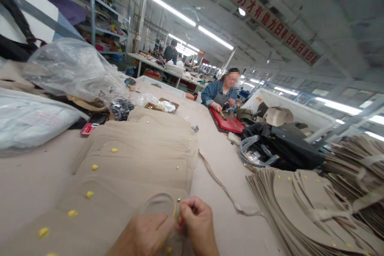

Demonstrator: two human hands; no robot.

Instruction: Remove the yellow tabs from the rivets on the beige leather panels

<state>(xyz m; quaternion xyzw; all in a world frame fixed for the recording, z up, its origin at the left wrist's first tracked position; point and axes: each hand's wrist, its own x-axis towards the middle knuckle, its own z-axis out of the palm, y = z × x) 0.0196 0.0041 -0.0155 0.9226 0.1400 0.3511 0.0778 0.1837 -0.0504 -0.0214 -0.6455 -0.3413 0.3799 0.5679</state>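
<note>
Beige flat panels [135,164] lie overlapped in a long row before me, with yellow marks along one side and small metal studs along the other. My left hand [147,234] is closed over the nearest panels, its back toward me. A thin yellowish loop, like a cord or band [159,194], arcs up from its fingers. My right hand [199,222] is pinched beside it, fingertips almost meeting the left ones, just below a stud [179,200]. What sits between the right fingertips is too small and hidden to make out.
Fanned beige panels [288,204] tied with strips stand at right. A loose strip [222,186] crosses the table [216,160]. Beyond are a black bag [282,148], a white bin [312,118] and a co-worker [220,92] at a red board [225,122]. Plastic bags [75,72] crowd the left.
</note>
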